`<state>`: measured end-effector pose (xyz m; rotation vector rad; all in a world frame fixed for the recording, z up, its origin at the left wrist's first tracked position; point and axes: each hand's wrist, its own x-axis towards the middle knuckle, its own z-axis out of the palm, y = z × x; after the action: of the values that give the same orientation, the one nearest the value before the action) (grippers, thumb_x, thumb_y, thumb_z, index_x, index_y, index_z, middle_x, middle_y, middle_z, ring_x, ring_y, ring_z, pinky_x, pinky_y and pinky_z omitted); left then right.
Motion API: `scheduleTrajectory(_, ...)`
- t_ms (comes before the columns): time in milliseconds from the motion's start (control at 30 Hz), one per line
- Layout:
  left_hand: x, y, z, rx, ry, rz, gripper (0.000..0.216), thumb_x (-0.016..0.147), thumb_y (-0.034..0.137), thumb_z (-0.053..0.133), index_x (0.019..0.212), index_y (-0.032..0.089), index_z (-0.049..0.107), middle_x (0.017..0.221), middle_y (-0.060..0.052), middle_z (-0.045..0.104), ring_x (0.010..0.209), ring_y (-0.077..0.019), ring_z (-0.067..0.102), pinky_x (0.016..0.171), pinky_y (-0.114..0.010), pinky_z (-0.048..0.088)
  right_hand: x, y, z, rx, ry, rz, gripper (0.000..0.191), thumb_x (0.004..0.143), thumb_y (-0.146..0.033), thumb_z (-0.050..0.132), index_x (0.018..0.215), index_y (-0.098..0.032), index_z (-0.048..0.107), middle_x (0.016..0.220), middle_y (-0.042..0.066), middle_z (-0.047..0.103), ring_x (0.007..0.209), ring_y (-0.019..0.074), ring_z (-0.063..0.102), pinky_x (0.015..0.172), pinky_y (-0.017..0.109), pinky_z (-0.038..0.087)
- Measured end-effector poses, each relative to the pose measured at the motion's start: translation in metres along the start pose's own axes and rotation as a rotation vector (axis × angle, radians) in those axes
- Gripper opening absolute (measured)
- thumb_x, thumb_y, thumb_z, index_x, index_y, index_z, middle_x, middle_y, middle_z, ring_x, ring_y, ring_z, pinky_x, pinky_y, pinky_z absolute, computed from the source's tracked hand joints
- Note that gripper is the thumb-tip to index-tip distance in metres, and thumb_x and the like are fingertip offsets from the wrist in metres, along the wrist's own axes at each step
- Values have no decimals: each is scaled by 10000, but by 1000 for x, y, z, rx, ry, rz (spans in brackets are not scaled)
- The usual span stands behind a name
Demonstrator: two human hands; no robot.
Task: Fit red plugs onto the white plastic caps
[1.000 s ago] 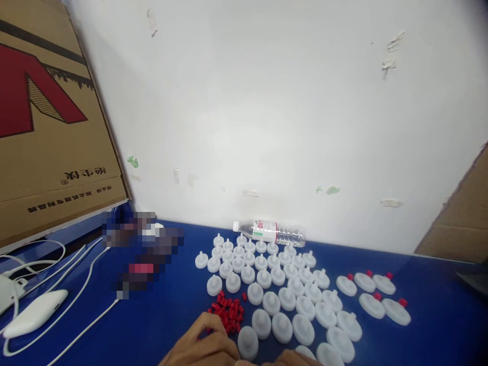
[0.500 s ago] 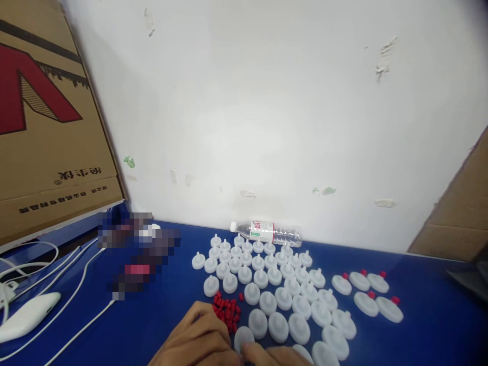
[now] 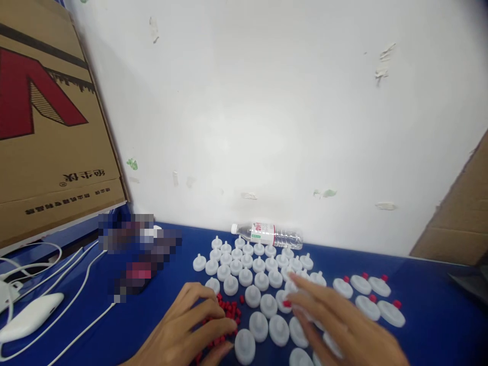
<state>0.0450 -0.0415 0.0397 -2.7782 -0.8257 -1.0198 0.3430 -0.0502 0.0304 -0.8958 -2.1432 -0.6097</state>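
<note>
My left hand (image 3: pixel 186 328) reaches over a pile of small red caps (image 3: pixel 229 307), fingers curved and thumb apart from the index finger. Some caps show between and under these fingers; I see none gripped. To the right, my right hand (image 3: pixel 339 317) is raised over the white round lids with nozzles (image 3: pixel 268 305), slightly blurred. A red cap (image 3: pixel 286 303) shows at its fingertips; whether a white lid is joined to it behind the fingers I cannot make out. One white lid (image 3: pixel 245 346) lies just right of my left fingertips.
Several white lids with red tips (image 3: pixel 366 307) lie on the blue table (image 3: pixel 175 264) at the right. A clear bottle (image 3: pixel 282 236) rests against the wall. White cables (image 3: pixel 82 335), a white device (image 3: pixel 34 315) and a cardboard box (image 3: pixel 57 168) are at the left.
My hands were close together at the bottom around a white lid. My right hand has moved up and right with a red cap; my left hand has spread over the red caps.
</note>
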Motion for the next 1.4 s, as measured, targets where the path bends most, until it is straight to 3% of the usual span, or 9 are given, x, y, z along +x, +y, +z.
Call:
scheduleTrajectory(167, 5, -8, -5, 50, -166, 38, 51, 970, 156, 667, 965, 207, 669, 916, -12, 696, 921, -210, 574, 872, -325, 448, -6, 54, -26, -26, -24, 223, 158, 1018, -336, 562, 1116, -264, 663, 1158, 44, 721, 1025, 209, 719, 904, 311, 561)
scheduleTrajectory(300, 3, -11, -2, 61, -200, 58, 117, 985, 120, 614, 1027, 216, 666, 952, -10, 690, 911, -205, 555, 856, -306, 417, -6, 74, -41, -168, 40, 315, 201, 1012, -397, 555, 1040, -261, 701, 1015, 73, 627, 856, 215, 654, 743, 335, 513)
scheduleTrajectory(400, -1, -15, 4, 90, -243, 80, 202, 989, 91, 584, 1115, 233, 655, 997, -3, 690, 927, -205, 549, 854, -301, 398, -9, 82, -49, -172, 7, 361, 213, 1010, -427, 562, 1056, -267, 695, 823, 16, 557, 662, 164, 577, 654, 314, 461)
scheduleTrajectory(600, -1, -20, 8, 85, -278, 106, 195, 953, 86, 633, 1058, 249, 653, 997, 31, 690, 914, -201, 539, 850, -297, 363, -14, 91, -58, 66, -381, 628, 272, 975, -538, 583, 955, -274, 641, 594, -63, 523, 521, 132, 508, 526, 262, 382)
scheduleTrajectory(733, -2, -18, 13, 44, -242, 77, 151, 998, 117, 583, 1008, 249, 656, 973, 30, 683, 903, -199, 528, 819, -298, 351, -17, 90, -55, 288, -727, 759, 245, 937, -490, 639, 864, -259, 613, 601, -57, 620, 551, 137, 544, 516, 247, 342)
scheduleTrajectory(867, -3, -18, 18, 53, -163, 64, 275, 1095, 193, 424, 947, 233, 653, 878, 15, 665, 855, -194, 519, 797, -306, 350, -26, 92, -49, 437, -891, 803, 233, 922, -465, 645, 842, -246, 646, 648, -29, 717, 596, 151, 616, 527, 235, 352)
scheduleTrajectory(1000, 1, -19, 13, 102, -250, 88, 184, 1052, 154, 505, 988, 234, 659, 930, 24, 685, 861, -175, 549, 785, -285, 381, -35, 103, -47, 409, -905, 772, 194, 923, -413, 623, 881, -259, 734, 689, -11, 741, 609, 153, 627, 511, 235, 336)
scheduleTrajectory(1133, 0, -18, 9, 87, -261, 29, 71, 994, 168, 625, 1013, 230, 655, 975, 18, 682, 913, -184, 561, 820, -274, 423, -36, 111, -46, 317, -838, 713, 273, 911, -514, 641, 998, -286, 765, 725, -9, 731, 595, 147, 600, 542, 242, 378)
scheduleTrajectory(1400, -5, -11, 6, 47, -327, -66, 82, 997, 179, 604, 1023, 241, 651, 1042, -8, 648, 996, -211, 556, 852, -298, 463, -29, 94, -39, 327, -786, 673, 276, 864, -552, 699, 978, -323, 803, 812, 0, 728, 636, 145, 581, 564, 253, 387)
